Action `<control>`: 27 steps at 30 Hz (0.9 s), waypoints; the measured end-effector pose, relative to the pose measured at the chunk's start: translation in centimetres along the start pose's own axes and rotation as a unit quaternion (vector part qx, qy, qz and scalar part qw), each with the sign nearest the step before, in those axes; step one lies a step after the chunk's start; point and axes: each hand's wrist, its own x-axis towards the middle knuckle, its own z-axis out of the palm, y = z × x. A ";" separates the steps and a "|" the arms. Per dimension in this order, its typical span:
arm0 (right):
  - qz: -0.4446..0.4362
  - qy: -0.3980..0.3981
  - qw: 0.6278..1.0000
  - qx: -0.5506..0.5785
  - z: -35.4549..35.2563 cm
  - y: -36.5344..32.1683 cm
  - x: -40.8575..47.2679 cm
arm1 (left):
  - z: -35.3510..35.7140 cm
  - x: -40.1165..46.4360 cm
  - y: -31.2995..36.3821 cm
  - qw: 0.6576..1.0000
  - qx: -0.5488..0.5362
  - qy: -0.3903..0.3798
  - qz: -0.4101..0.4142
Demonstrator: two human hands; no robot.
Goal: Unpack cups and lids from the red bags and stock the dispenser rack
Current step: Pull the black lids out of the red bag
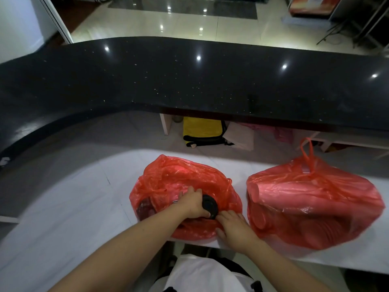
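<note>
My left grip [194, 204] curls around a black lid [209, 206] in the open red bag [168, 175]; my right grip [232, 225], at its 5 o'clock, rests relaxed on the plastic.

Yellow bag [202, 128] under black counter [189, 81], white table [73, 197].

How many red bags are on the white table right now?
2. One open red bag under both hands, mid-table; one tied red bag to its right. Pink plastic under the counter may be another.

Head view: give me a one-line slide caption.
Left hand grips black lids in the open red bag; right hand rests on its edge; tied red bag waits alongside.
</note>
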 end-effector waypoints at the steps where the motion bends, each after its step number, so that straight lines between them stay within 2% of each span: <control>1: 0.002 0.001 1.000 0.008 0.0 0.1 0.0 | -0.1 0.0 0.0 0.999 -0.036 0.004 -0.004; 5: 0.024 0.029 0.999 0.019 -1.1 0.3 0.1 | -0.8 -0.5 0.2 0.991 -0.124 0.047 0.016; 10: 0.061 0.216 0.972 0.076 -4.7 -1.0 1.1 | -4.0 -2.1 0.1 0.974 -0.185 0.121 0.051; 13: 0.063 0.252 0.956 0.136 -7.3 -2.0 2.8 | -6.2 -3.6 -0.4 0.956 -0.228 0.176 0.051; 16: 0.051 0.226 0.927 0.294 -9.8 -3.4 4.9 | -7.9 -5.4 -1.5 0.930 -0.281 0.235 0.031; 18: 0.033 0.177 0.917 0.356 -11.0 -4.4 6.4 | -8.7 -6.9 -2.6 0.909 -0.320 0.269 0.010; 22: -0.038 0.062 0.900 0.431 -11.7 -7.1 8.7 | -8.4 -10.8 -5.2 0.857 -0.406 0.312 -0.051; 27: -0.117 -0.040 0.888 0.443 -10.6 -14.6 9.4 | -4.8 -17.9 -10.4 0.797 -0.457 0.362 -0.157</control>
